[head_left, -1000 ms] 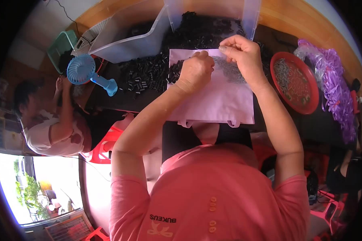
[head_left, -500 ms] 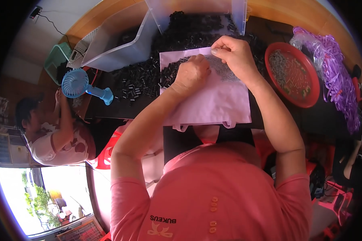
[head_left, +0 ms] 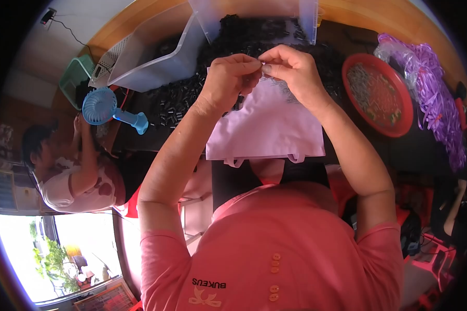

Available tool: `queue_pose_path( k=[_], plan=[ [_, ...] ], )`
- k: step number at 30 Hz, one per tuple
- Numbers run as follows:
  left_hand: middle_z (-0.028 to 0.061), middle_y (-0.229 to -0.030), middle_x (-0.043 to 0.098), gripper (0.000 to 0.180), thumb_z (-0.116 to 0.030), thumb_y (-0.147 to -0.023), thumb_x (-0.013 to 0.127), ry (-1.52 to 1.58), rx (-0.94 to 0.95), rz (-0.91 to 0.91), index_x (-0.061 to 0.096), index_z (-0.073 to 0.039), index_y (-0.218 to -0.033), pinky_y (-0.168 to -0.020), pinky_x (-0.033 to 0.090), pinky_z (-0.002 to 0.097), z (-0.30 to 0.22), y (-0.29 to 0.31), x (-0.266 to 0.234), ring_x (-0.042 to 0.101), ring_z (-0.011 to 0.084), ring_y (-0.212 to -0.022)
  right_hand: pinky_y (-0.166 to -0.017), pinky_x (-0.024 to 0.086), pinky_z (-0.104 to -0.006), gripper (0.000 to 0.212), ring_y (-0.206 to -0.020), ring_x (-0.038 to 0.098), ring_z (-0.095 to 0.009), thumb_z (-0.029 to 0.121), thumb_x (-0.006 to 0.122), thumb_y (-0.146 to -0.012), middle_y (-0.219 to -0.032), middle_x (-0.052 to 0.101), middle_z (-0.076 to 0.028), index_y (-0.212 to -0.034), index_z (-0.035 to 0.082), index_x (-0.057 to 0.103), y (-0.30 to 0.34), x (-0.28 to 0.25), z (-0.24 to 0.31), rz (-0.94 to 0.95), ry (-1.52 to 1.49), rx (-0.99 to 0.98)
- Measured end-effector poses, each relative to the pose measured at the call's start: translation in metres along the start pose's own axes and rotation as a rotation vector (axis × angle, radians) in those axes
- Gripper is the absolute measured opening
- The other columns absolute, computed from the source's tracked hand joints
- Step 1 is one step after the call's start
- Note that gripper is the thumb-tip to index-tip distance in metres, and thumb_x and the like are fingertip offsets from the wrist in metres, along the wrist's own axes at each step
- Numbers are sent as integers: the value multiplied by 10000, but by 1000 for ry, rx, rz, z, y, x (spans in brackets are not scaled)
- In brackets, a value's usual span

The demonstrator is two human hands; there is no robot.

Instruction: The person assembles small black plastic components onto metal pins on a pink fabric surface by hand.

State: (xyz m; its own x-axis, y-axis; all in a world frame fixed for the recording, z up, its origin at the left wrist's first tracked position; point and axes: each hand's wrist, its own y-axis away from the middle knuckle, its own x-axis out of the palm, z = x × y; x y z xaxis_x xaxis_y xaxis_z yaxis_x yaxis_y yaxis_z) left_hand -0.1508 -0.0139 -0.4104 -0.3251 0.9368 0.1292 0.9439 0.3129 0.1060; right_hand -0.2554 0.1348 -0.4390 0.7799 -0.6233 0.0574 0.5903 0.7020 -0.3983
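My left hand [head_left: 231, 78] and my right hand [head_left: 294, 72] meet above the far edge of a pink cloth bag [head_left: 264, 129]. Thumb and fingertips of both are pinched together, almost touching. Whatever they hold between them is too small to make out. The bag lies on the dark table with its handles hanging over the near edge. A heap of thin silvery pieces [head_left: 286, 92] rests on the bag beneath my right hand. Small black tube-shaped pieces [head_left: 174, 106] lie in a loose pile to the left and behind my hands.
A red round tray [head_left: 406, 116] with silvery and coloured bits sits at the right, beside a bundle of purple ribbons [head_left: 433, 88]. At the left are a clear plastic bin [head_left: 150, 72], a blue handheld fan [head_left: 99, 105] and a green basket [head_left: 70, 83]. A co-worker [head_left: 83, 181] sits further left.
My left hand has risen from the black pieces at the bag's left and come up to my right hand's fingertips. My right hand has shifted slightly left.
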Motion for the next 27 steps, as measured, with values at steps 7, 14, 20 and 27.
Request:
queue_pose_path(
  k=[7,14,20,27],
  plan=[
    [63,-794,644,124,-150,-862,684,-838,421,-168,697,-28,-873,-564,449,306,25,-28,-20,601,190,-656,-620,474,-226,73,-677,571,-76,74,670,-871,-764,636,-18,-883,3,679,-4,-14,2,-80,6,38],
    [108,-849,613,130,-105,-743,712,-1465,703,-159,693,-67,-866,-755,503,415,64,-46,-21,618,327,-846,-571,446,-223,100,-608,533,-72,97,647,-884,-707,599,-14,-868,3,677,-5,-19,-4,-87,-32,132],
    [55,-815,639,112,-66,-797,716,-1021,627,-170,688,-34,-902,-680,507,327,61,-25,-15,622,200,-749,-560,435,-245,132,-593,514,-78,116,630,-885,-675,582,-11,-853,-5,673,-3,-18,0,-44,51,126],
    [55,-789,663,158,6,-836,708,-195,217,-235,678,35,-988,-555,460,222,51,27,5,598,94,-680,-583,395,-246,123,-635,489,-73,107,605,-908,-678,552,5,-844,3,626,4,-8,2,181,292,170]
  ],
)
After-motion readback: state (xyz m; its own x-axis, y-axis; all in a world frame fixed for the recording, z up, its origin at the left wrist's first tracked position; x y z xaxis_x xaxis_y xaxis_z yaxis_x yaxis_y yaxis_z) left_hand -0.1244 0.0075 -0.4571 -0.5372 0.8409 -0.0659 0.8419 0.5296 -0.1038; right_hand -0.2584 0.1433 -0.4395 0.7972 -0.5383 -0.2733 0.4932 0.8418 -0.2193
